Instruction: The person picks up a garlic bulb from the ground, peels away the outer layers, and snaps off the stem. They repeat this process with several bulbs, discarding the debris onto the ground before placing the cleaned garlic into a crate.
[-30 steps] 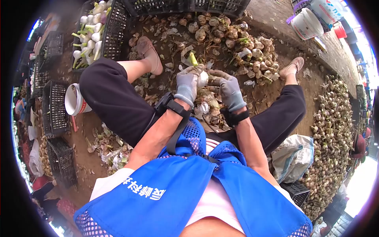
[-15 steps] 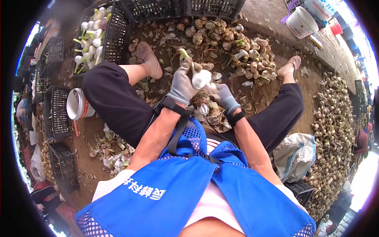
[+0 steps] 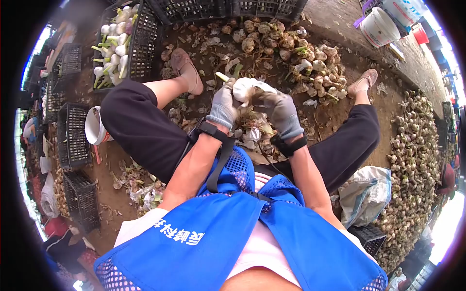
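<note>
My left hand (image 3: 224, 104), in a grey work glove, is closed round a white garlic bulb (image 3: 241, 90) whose short green stem points up and left. Beside it, my right hand (image 3: 281, 110), also gloved, has its fingers pressed together at the bulb's right side, on a strip of pale skin (image 3: 262, 86) stretching from the bulb. The fingertips of the right hand are partly blurred. Under the hands lies a heap of peeled skins (image 3: 252, 131). Ahead of them is a pile of unpeeled garlic bulbs (image 3: 318, 68).
A black crate (image 3: 143, 41) of trimmed garlic stands at the upper left. A white bucket (image 3: 95, 127) is beside my left knee. At the right are a large garlic heap (image 3: 412, 160) and a white sack (image 3: 366, 194). Another bucket (image 3: 378, 28) stands at the upper right.
The bulb has turned and shifted slightly up and left. My right hand has moved up, and a strip of skin now stretches between it and the bulb.
</note>
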A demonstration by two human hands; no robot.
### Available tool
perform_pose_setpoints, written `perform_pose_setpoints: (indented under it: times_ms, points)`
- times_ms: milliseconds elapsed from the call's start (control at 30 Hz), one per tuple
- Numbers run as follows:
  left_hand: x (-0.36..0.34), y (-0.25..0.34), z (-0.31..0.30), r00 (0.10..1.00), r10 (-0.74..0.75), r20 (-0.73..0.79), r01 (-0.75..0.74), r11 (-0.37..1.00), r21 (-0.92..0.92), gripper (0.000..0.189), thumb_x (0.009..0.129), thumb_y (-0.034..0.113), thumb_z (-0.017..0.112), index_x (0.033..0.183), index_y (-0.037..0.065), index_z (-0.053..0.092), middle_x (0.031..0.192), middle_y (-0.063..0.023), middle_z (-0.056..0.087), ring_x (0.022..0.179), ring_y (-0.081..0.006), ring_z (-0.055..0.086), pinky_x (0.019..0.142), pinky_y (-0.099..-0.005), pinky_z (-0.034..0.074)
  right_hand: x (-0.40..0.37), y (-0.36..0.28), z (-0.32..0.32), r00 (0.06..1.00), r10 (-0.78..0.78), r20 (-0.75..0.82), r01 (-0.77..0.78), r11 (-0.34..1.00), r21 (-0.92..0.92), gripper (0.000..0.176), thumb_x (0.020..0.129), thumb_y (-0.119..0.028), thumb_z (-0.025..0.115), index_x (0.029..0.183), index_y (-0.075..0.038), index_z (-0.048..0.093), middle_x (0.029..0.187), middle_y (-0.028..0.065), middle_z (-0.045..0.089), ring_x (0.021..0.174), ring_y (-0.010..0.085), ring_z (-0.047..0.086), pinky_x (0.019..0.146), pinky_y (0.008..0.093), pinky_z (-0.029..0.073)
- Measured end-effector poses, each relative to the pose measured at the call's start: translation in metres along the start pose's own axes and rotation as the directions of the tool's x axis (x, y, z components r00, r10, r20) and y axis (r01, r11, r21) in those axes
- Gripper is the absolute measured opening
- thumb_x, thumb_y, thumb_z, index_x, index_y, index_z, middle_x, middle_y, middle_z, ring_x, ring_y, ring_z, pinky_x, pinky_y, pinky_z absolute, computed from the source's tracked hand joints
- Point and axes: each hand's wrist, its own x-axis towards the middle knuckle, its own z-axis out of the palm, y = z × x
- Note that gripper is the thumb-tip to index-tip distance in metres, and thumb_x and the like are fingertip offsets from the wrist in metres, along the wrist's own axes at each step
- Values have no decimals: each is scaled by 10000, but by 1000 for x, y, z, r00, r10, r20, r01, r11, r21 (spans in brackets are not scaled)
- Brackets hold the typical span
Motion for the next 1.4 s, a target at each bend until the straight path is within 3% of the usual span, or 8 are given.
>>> perform_pose_setpoints:
  times_ms: [100,367,533,633,833,967,1267,1400]
  points:
    - [6,1,-8,973,93,210,-83,995,-54,285,911,154,388,1045,-61,518,1032,-182,572,948,-295,571,837,-417,480,21,34,-42,893,363,-266,-449,766,-460,315,778,-132,575,1082,-52,575,987,94,618,880,235,584,790,365,465]
    - [10,-6,-7,980,67,186,-20,969,-246,304,927,251,387,888,-24,511,983,-216,575,960,-350,557,850,-478,465,16,19,13,976,-208,69,115,219,-969,334,714,-160,615,1012,-9,588,968,199,604,910,332,573,805,367,445]
    - [13,6,-17,981,175,-86,-185,974,-129,314,919,332,420,801,55,511,888,-176,611,801,-303,611,684,-412,525,7,-8,2,972,-45,232,-26,955,296,160,779,-91,525,860,18,610,929,172,612,815,252,592,725,319,488]
    - [15,7,-20,981,191,-34,-192,981,-35,308,916,335,426,806,59,508,881,-167,611,779,-288,612,655,-401,528,3,-44,14,999,41,6,-38,968,-248,255,786,-78,524,1015,13,588,914,119,618,868,217,600,761,315,485]
    - [7,-1,-7,903,323,282,-428,640,638,266,874,66,464,1099,-70,426,768,-96,570,680,-118,558,650,-251,493,13,5,31,954,-158,254,211,-249,-945,109,685,-173,563,684,-65,578,762,112,604,721,307,576,656,431,457]
    - [6,14,-4,999,4,34,7,942,-334,340,888,331,495,691,55,506,781,-131,606,730,-266,605,742,-433,503,6,47,18,970,186,160,173,-58,-983,127,637,-161,553,658,-56,621,715,181,610,690,334,603,653,426,484]
    - [0,11,-2,987,129,93,-132,991,24,274,873,316,529,786,56,524,720,-79,573,733,-238,595,744,-441,505,12,-22,25,851,-395,346,270,-237,-933,340,704,-237,636,1001,-87,563,773,103,593,646,293,582,558,403,454]
    - [25,13,-25,994,-39,-99,4,942,-335,324,874,375,502,739,83,541,761,-86,594,769,-294,597,725,-434,497,5,25,44,886,311,345,451,-396,-800,147,655,-178,610,737,-56,620,739,131,595,665,307,597,562,387,475]
